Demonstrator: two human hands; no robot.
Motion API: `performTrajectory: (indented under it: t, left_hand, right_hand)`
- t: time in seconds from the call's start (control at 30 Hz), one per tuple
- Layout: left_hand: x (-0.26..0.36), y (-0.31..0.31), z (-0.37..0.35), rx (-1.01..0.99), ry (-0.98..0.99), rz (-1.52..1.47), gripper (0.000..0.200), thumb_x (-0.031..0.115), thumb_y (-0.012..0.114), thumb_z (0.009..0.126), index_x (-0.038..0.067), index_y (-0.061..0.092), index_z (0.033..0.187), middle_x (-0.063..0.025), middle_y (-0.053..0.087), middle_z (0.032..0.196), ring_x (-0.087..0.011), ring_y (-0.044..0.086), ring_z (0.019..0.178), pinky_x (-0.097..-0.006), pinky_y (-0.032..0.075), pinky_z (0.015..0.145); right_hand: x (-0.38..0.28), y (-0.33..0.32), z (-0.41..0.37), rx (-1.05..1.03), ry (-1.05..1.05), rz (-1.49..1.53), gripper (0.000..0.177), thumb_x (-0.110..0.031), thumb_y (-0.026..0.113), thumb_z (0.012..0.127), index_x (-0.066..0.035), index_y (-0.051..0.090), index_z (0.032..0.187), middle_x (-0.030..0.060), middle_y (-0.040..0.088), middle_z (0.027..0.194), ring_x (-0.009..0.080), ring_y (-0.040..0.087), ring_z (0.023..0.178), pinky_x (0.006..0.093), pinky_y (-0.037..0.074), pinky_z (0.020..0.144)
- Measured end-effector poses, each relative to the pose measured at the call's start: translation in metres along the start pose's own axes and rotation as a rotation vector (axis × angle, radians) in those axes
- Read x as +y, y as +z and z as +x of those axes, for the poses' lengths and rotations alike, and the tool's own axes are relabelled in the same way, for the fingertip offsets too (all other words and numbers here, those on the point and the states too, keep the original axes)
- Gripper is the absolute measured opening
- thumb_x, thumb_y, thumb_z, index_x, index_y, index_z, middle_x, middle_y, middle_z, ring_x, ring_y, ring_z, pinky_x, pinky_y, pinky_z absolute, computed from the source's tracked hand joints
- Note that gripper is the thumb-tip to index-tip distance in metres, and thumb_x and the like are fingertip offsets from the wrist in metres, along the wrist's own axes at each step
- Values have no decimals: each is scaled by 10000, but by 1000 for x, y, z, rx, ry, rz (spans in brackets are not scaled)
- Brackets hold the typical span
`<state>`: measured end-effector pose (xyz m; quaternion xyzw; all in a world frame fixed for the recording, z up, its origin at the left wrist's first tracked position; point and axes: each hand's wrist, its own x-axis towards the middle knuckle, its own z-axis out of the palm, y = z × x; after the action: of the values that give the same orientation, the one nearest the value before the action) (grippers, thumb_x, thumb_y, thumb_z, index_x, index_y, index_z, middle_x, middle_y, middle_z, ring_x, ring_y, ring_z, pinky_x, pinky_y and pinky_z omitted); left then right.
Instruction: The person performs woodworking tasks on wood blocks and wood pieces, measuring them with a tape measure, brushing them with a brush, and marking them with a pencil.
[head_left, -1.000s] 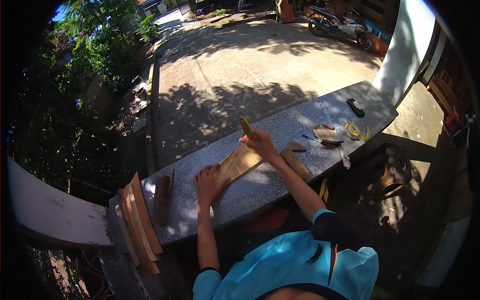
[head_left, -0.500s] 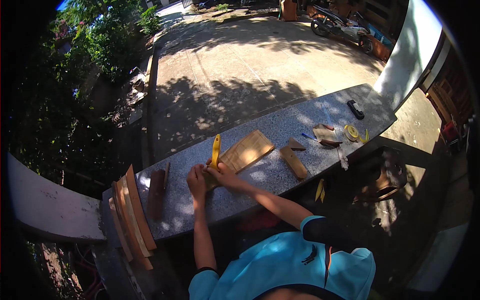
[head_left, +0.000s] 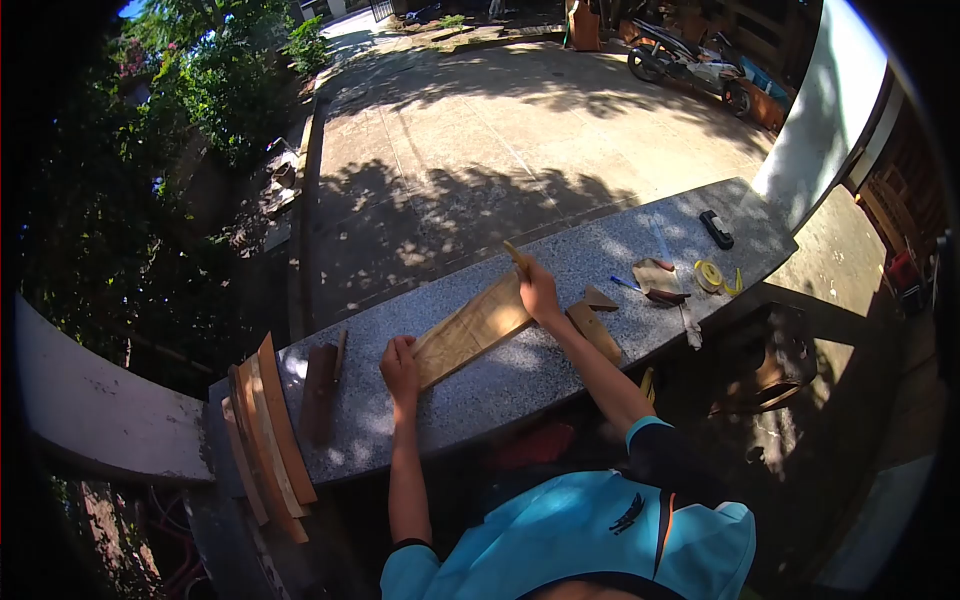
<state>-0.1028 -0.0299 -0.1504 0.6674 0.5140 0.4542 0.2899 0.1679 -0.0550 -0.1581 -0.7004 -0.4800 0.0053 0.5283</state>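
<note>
A flat wooden board (head_left: 466, 334) lies slantwise on the speckled stone bench. Its near left end is in my left hand (head_left: 400, 372), whose fingers are curled at the edge. Over the board's far right end is my right hand (head_left: 539, 292), closed around a yellow-handled brush (head_left: 514, 252). Only the tip of the handle sticks out above the fingers; the bristle end is hidden. Just right of that hand are a wood block (head_left: 594, 333) and a small wooden wedge (head_left: 600, 298).
Curved wooden strips (head_left: 268, 430) and a dark wood piece (head_left: 319, 392) lie at the bench's left. Farther right sit a blue pen (head_left: 625, 283), a yellow tape roll (head_left: 708, 275) and a black tool (head_left: 716, 229). A white pillar (head_left: 822, 120) rises beyond the stone bench (head_left: 360, 445).
My right hand has moved right and away along the board with the brush, which is now tilted. My left hand stays near the board's left end. The view has shifted slightly.
</note>
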Motion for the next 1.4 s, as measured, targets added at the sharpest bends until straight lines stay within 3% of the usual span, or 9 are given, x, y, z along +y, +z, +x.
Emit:
performTrajectory:
  t: [0.13,0.37,0.53,0.6,0.7,0.83,0.97,1.23,1.4]
  left_hand:
    - [0,-1,4,-2,-21,-48,314,204,386,917,-10,599,832,-145,631,788,-263,607,726,-344,455,676]
    - [-24,-12,2,111,-97,-442,357,263,345,945,-14,556,866,-115,602,805,-182,583,730,-304,462,687]
    - [-32,-7,6,153,-110,-358,385,295,322,961,-2,539,848,-76,562,756,-158,550,701,-280,456,671]
    - [-31,-7,7,156,-128,-382,383,290,320,960,-3,538,848,-77,562,756,-157,550,699,-282,456,674]
    - [-26,-6,5,173,-137,-394,381,288,321,960,-5,536,846,-79,560,755,-159,548,695,-284,457,678]
    - [-28,-6,6,179,-148,-388,384,288,324,958,-14,534,847,-87,560,765,-171,546,709,-293,455,679]
    - [-33,-8,4,170,-34,-240,399,301,312,959,-22,528,870,-96,562,785,-182,544,739,-303,448,687]
    - [-28,-7,5,173,-180,-466,413,317,296,964,-11,531,878,-88,559,787,-166,542,718,-295,450,698]
    - [-28,-9,6,163,-221,-508,365,288,336,959,-3,529,854,-69,546,769,-149,531,705,-276,443,685]
  right_hand:
    - [-46,23,-31,-184,-296,-14,250,-18,503,752,-57,567,991,148,579,840,346,562,842,419,454,695]
    - [-148,79,-97,-599,-83,795,193,-107,518,855,-14,536,1023,149,599,941,257,588,900,347,444,789]
    - [-118,45,-64,-853,-233,614,204,-118,520,863,-29,517,1046,159,583,977,262,578,918,355,441,774]
    - [-86,37,-37,-629,-452,438,271,-28,535,786,-21,515,1057,163,544,1069,309,553,969,377,453,772]
    - [-59,29,-17,-330,-244,-10,260,-30,483,776,-90,585,1008,130,553,970,318,562,906,367,468,779]
    - [-79,55,-52,-669,-468,381,366,39,519,731,-53,554,1084,134,570,1041,293,562,959,359,454,792]
    - [-125,56,-65,-1117,-201,767,280,-117,520,850,-47,531,1121,117,588,1054,195,537,1017,338,398,880]
    - [-80,49,-8,-853,-124,453,274,-61,511,822,-47,541,1093,144,586,1033,262,571,959,341,447,805]
    - [-36,-8,-20,-261,-263,78,249,-1,533,754,-36,566,999,166,557,1028,331,551,941,378,452,779]
